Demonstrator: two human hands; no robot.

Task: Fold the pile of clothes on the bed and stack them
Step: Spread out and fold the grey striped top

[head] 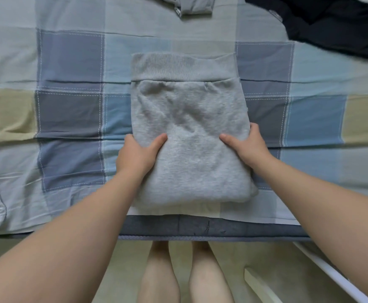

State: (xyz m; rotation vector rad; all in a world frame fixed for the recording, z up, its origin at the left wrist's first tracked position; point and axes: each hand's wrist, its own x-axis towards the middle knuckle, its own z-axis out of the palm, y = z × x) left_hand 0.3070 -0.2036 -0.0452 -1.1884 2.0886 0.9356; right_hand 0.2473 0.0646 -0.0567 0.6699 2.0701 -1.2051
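Note:
A folded light grey sweatshirt (189, 119) lies in the middle of the checked bed cover, its ribbed hem at the far end. My left hand (138, 154) grips its left edge, thumb on top and fingers tucked underneath. On the other side my right hand (247, 147) holds the right edge the same way. The near end of the garment hangs slightly raised over the bed's front edge.
A folded pale grey garment (195, 6) sits at the far edge of the bed. Dark navy clothing (336, 25) lies in a heap at the back right. The bed cover (69, 106) spreads to both sides. The bed's front edge (200, 228) is just below the sweatshirt.

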